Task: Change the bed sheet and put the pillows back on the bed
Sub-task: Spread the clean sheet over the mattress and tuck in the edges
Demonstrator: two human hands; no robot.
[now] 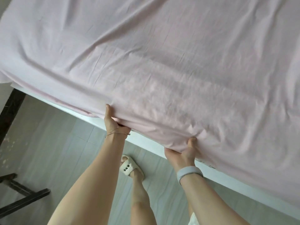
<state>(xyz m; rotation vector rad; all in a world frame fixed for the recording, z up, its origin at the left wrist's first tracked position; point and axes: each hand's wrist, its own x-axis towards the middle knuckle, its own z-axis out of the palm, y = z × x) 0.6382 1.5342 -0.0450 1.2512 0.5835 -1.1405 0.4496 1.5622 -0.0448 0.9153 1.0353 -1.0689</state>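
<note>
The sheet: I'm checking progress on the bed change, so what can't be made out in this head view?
- Fingers of the left hand and right hand: hidden under the pink sheet.
- Pillows: none in frame.
- Far bed corners: cut off by the edges.
- Mattress: covered; only the white bed edge shows.

Pale grey-green tiled floor [53,143] across lower left of frame, evenly lit, flecked with whitish marks at far left; dark wooden post [11,109] at left edge, dark frame [24,195], possibly a chair base, at lower left.
</note>
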